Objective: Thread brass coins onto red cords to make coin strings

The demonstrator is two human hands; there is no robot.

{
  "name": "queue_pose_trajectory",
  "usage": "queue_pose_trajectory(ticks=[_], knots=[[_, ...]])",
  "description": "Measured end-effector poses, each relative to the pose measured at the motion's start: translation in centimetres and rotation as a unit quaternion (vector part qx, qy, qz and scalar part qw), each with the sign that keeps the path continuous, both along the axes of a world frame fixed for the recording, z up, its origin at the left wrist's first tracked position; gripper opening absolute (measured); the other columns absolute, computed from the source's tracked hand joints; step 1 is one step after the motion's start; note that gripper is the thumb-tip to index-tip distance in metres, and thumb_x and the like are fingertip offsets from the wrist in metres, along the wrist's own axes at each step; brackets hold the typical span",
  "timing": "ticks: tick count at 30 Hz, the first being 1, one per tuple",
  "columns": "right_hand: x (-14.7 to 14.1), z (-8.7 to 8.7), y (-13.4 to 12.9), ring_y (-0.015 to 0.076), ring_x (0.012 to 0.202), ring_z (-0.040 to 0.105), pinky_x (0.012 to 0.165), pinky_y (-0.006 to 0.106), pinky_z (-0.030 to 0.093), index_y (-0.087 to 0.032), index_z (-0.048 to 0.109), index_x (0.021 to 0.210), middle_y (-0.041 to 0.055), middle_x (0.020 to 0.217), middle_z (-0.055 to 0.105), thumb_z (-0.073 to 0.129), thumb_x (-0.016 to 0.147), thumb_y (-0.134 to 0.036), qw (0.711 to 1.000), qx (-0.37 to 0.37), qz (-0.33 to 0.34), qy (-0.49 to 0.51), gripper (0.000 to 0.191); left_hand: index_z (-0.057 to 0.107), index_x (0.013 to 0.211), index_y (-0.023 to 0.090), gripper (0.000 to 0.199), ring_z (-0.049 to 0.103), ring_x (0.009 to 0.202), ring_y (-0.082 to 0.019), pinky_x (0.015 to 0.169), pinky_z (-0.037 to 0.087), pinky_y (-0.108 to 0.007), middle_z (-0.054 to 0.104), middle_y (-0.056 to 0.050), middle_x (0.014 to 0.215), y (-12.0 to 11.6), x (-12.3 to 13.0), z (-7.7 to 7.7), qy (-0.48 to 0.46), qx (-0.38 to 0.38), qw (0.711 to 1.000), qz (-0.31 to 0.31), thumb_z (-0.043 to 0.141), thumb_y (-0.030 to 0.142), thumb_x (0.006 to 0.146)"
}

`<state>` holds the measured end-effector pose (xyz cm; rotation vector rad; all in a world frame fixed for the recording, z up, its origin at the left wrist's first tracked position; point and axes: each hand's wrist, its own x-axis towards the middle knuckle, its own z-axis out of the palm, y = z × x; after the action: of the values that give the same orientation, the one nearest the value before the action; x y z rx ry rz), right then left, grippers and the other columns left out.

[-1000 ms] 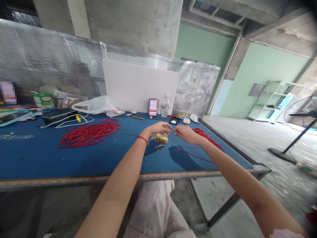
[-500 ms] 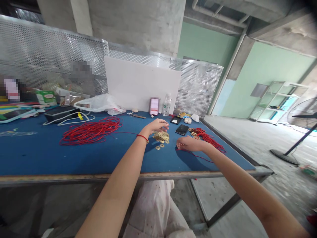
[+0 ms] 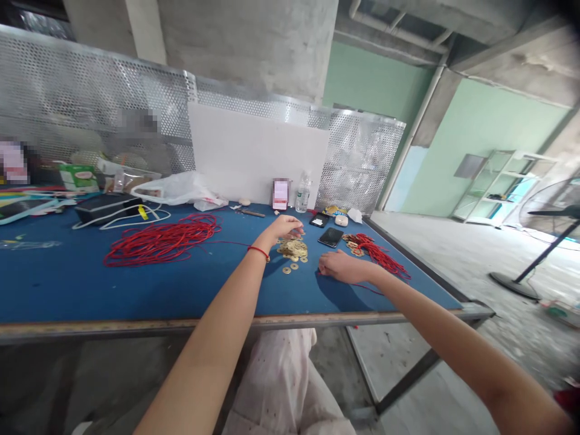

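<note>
My left hand point(image 3: 287, 226), with a red bracelet at the wrist, hovers over the far side of a pile of brass-coloured coins point(image 3: 292, 249) with holes in them. Its fingers are drawn together; what they may hold is too small to make out. To the right of the pile, my right hand point(image 3: 335, 266) is closed low over the table on a thin red cord point(image 3: 369, 289), whose length trails to the right under my forearm. Some loose coins point(image 3: 287, 270) lie on the near side of the pile.
A large tangle of red cord point(image 3: 165, 238) lies left on the blue tabletop point(image 3: 149, 296). Tied red cords with coins point(image 3: 378, 252) sit at right, beside a dark phone point(image 3: 330, 237). Behind stand a lit phone point(image 3: 280, 193) and a plastic bottle point(image 3: 303, 193).
The view has shifted slightly. My left hand's fingers have drawn closer together above the coins. My right hand stays closed on the red cord in nearly the same place.
</note>
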<state>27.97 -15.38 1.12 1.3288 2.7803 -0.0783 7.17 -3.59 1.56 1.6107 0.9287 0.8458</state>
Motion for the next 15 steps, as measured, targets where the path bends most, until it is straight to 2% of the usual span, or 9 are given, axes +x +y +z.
queue_pose_trajectory(ticks=[3,5,8,11,15], knots=[[-0.3,1.5,0.4,0.0193,0.086,0.053,0.08,0.032,0.036,-0.017,0.055,0.093,0.0087,0.095,0.062,0.037,0.094,-0.022,0.993,0.068,-0.02,0.093,0.019,0.063,0.083,0.013,0.029,0.065,0.083,-0.019,0.072,0.047,-0.027,0.069,-0.01,0.089,-0.2,0.9,0.0,-0.029,0.052,0.998,0.01,0.067,0.041,0.079],[-0.8,2.8,1.4,0.0192,0.087,0.052,0.081,0.033,0.035,-0.018,0.052,0.093,0.0078,0.095,0.061,0.034,0.094,-0.022,0.977,0.132,-0.046,0.161,0.019,0.064,0.086,0.012,0.037,0.063,0.091,-0.02,0.076,0.046,-0.027,0.069,-0.011,0.095,-0.5,2.2,0.0,-0.07,0.098,0.993,0.003,0.062,0.05,0.083],[-2.2,4.0,3.4,0.0226,0.092,0.05,0.082,0.035,0.035,-0.019,0.051,0.094,0.0104,0.097,0.06,0.031,0.093,-0.022,0.938,0.236,-0.128,0.218,0.02,0.065,0.099,0.012,0.06,0.061,0.098,-0.022,0.079,0.046,-0.029,0.067,-0.012,0.101,-1.3,4.4,0.2,-0.144,0.093,0.983,-0.065,0.049,0.068,0.084],[-3.8,3.7,5.5,0.0256,0.096,0.05,0.083,0.037,0.036,-0.017,0.051,0.096,0.0145,0.102,0.06,0.03,0.092,-0.019,0.902,0.285,-0.207,0.252,0.021,0.064,0.097,0.012,0.068,0.06,0.094,-0.023,0.08,0.046,-0.03,0.067,-0.012,0.096,-1.9,5.5,0.2,-0.18,0.074,0.978,-0.075,0.057,0.075,0.074],[-4.4,1.9,7.9,0.0234,0.096,0.054,0.084,0.034,0.039,-0.019,0.048,0.095,0.0119,0.101,0.06,0.03,0.092,-0.021,0.871,0.261,-0.235,0.342,0.019,0.063,0.076,0.011,0.061,0.055,0.069,-0.016,0.066,0.044,-0.027,0.062,-0.006,0.073,-1.6,4.8,-0.2,-0.181,0.098,0.978,-0.043,0.07,0.071,0.063]])
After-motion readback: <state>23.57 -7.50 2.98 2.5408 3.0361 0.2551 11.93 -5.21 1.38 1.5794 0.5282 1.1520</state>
